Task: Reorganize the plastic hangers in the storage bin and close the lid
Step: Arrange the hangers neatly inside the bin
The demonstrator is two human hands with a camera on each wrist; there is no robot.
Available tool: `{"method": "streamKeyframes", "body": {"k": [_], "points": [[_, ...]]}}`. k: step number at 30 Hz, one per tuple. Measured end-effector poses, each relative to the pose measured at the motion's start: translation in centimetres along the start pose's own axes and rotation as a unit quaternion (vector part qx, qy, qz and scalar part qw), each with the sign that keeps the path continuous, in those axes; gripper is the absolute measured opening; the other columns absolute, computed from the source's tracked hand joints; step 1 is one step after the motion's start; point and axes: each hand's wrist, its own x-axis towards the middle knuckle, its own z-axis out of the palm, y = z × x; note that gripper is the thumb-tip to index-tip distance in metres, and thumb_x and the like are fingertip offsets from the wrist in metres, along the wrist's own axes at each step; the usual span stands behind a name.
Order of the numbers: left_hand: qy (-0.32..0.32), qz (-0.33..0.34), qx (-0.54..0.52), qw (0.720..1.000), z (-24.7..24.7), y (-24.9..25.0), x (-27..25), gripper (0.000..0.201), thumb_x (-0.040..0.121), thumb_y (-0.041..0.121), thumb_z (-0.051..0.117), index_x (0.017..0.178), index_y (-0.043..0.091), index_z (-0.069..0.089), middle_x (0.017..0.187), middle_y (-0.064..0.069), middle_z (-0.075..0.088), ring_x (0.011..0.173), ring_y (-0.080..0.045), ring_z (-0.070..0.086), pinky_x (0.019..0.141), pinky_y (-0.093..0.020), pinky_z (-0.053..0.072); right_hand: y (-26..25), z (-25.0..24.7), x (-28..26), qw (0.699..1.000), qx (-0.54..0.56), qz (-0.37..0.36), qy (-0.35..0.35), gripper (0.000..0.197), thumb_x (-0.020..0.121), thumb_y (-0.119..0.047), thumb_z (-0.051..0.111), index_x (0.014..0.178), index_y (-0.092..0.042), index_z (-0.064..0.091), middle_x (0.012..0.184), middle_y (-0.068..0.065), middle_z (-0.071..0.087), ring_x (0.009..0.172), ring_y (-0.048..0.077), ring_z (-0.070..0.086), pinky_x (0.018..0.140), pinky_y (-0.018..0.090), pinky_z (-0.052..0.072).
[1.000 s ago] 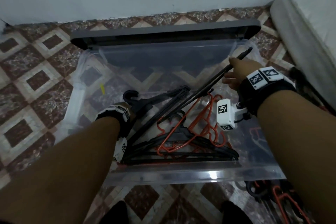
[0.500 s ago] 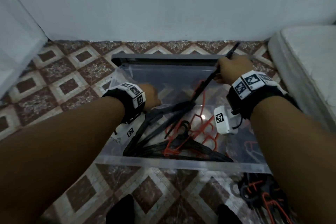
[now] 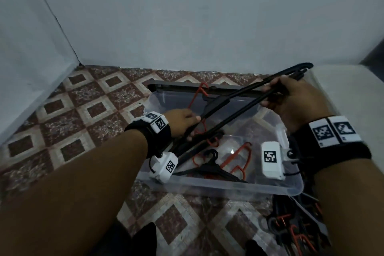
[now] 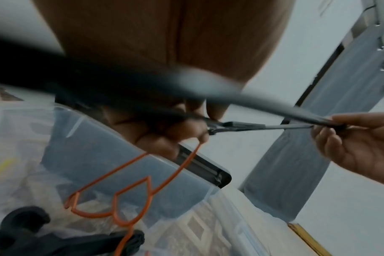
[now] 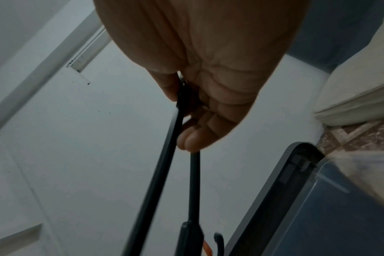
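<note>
— Above the storage bin [image 3: 224, 188], what is held?

— Black plastic hangers [image 3: 234, 102], thin-barred, lifted clear of the bin at a slant. The right hand [image 3: 291, 100] clenches the high end, fingers wrapped round two bars near the hooks [image 3: 299, 67]. The left hand [image 3: 180, 123] grips the low end, and its fingers also hold an orange hanger [image 3: 199, 97] — a slim wire-like frame with looped notches, seen plainly in the left wrist view.

— And the bin itself?

— Clear plastic, rectangular, standing on patterned floor tiles [image 3: 83, 110] near the wall [image 3: 187, 16]. Its dark grey lid [image 3: 166, 87] stands open at the far edge, leaning toward the wall.

— Contents?

— One black hanger [image 3: 209, 167] lying flat near the front wall, hook upward in the picture, with several orange hangers [image 3: 239, 158] tangled beside and beneath it.

— Anything outside?

— A further heap of black and orange hangers [image 3: 291, 230] on the floor by the bin's front right corner; a pale mattress [image 3: 349, 89] to the right.
</note>
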Motion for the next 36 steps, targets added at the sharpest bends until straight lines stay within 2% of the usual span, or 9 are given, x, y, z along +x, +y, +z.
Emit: {"method": "streamKeyframes", "body": {"k": [4, 10, 16, 19, 22, 26, 30, 33, 36], "points": [[0.075, 0.037, 0.007, 0.996, -0.7, 0.8, 0.5, 0.034, 0.103, 0.039, 0.041, 0.105, 0.013, 0.062, 0.088, -0.005, 0.064, 0.084, -0.026, 0.060, 0.072, -0.031, 0.044, -0.6, -1.9, 0.6, 0.991, -0.103, 0.073, 0.049, 0.034, 0.103, -0.032, 0.042, 0.079, -0.011, 0.056, 0.062, 0.007, 0.059, 0.046, 0.017, 0.060, 0.047, 0.024, 0.052], [0.094, 0.035, 0.059, 0.993, -0.8, 0.9, 1.8, 0.031, 0.101, 0.041, 0.043, 0.104, 0.016, 0.061, 0.092, -0.003, 0.063, 0.082, -0.021, 0.057, 0.067, -0.029, 0.037, -0.8, -4.5, 0.7, 0.899, -0.408, 0.160, 0.027, 0.055, 0.094, -0.050, 0.055, 0.084, 0.002, 0.067, 0.064, 0.014, 0.071, 0.051, 0.026, 0.059, 0.052, 0.028, 0.042], [0.108, 0.053, 0.142, 0.983, -2.0, 0.7, 1.9, 0.024, 0.096, 0.043, 0.053, 0.109, 0.024, 0.059, 0.104, 0.002, 0.063, 0.085, -0.015, 0.054, 0.072, -0.026, 0.038, -1.1, -2.6, 0.8, 0.850, -0.526, 0.002, -0.030, 0.050, 0.090, -0.053, 0.057, 0.065, -0.012, 0.069, 0.049, 0.002, 0.061, 0.043, 0.017, 0.056, 0.046, 0.023, 0.043], [0.102, 0.071, 0.224, 0.967, -2.9, 1.0, 1.3, 0.028, 0.096, 0.044, 0.053, 0.115, 0.025, 0.059, 0.110, 0.000, 0.066, 0.094, -0.021, 0.060, 0.079, -0.032, 0.049, 0.3, -0.5, 0.9, 0.787, -0.606, -0.104, -0.054, 0.034, 0.092, -0.050, 0.058, 0.078, -0.020, 0.067, 0.075, -0.006, 0.067, 0.069, 0.013, 0.061, 0.063, 0.025, 0.044], [0.111, 0.105, 0.286, 0.946, -3.7, 2.1, 0.5, 0.023, 0.093, 0.046, 0.055, 0.109, 0.032, 0.063, 0.102, 0.005, 0.066, 0.090, -0.021, 0.061, 0.078, -0.039, 0.055, 3.1, 1.0, 1.3, 0.760, -0.636, -0.060, -0.117, 0.043, 0.092, -0.050, 0.057, 0.124, -0.022, 0.059, 0.125, 0.002, 0.061, 0.111, 0.022, 0.060, 0.091, 0.033, 0.048], [0.135, 0.140, 0.343, 0.919, -4.3, 3.2, -0.4, 0.025, 0.091, 0.045, 0.059, 0.114, 0.038, 0.065, 0.105, 0.008, 0.064, 0.092, -0.021, 0.062, 0.069, -0.032, 0.052, 4.8, 2.0, 1.8, 0.812, -0.572, -0.068, -0.091, 0.072, 0.091, -0.048, 0.060, 0.151, -0.025, 0.027, 0.151, 0.008, 0.037, 0.127, 0.030, 0.050, 0.102, 0.041, 0.043], [0.141, 0.175, 0.358, 0.907, -4.7, 3.2, -0.9, 0.026, 0.091, 0.043, 0.061, 0.116, 0.039, 0.066, 0.107, 0.008, 0.062, 0.095, -0.021, 0.061, 0.069, -0.032, 0.049, 4.4, 2.7, 2.0, 0.834, -0.529, -0.142, -0.065, 0.058, 0.093, -0.045, 0.057, 0.146, -0.037, 0.034, 0.128, 0.002, 0.061, 0.109, 0.022, 0.062, 0.089, 0.031, 0.048], [0.124, 0.198, 0.373, 0.898, -4.6, 3.1, -1.0, 0.028, 0.091, 0.046, 0.059, 0.118, 0.040, 0.065, 0.108, 0.010, 0.061, 0.097, -0.019, 0.061, 0.071, -0.031, 0.048, 4.1, 2.9, 2.1, 0.830, -0.533, -0.162, -0.018, 0.029, 0.095, -0.041, 0.056, 0.120, -0.029, 0.062, 0.092, -0.002, 0.068, 0.081, 0.016, 0.063, 0.071, 0.023, 0.042], [0.112, 0.197, 0.371, 0.901, -4.3, 3.0, -0.9, 0.027, 0.092, 0.046, 0.057, 0.117, 0.040, 0.065, 0.108, 0.011, 0.060, 0.098, -0.019, 0.061, 0.075, -0.035, 0.052, 4.2, 2.8, 2.6, 0.800, -0.580, -0.156, -0.007, 0.015, 0.095, -0.030, 0.057, 0.100, -0.021, 0.068, 0.082, -0.001, 0.066, 0.076, 0.018, 0.059, 0.068, 0.021, 0.037]]}}
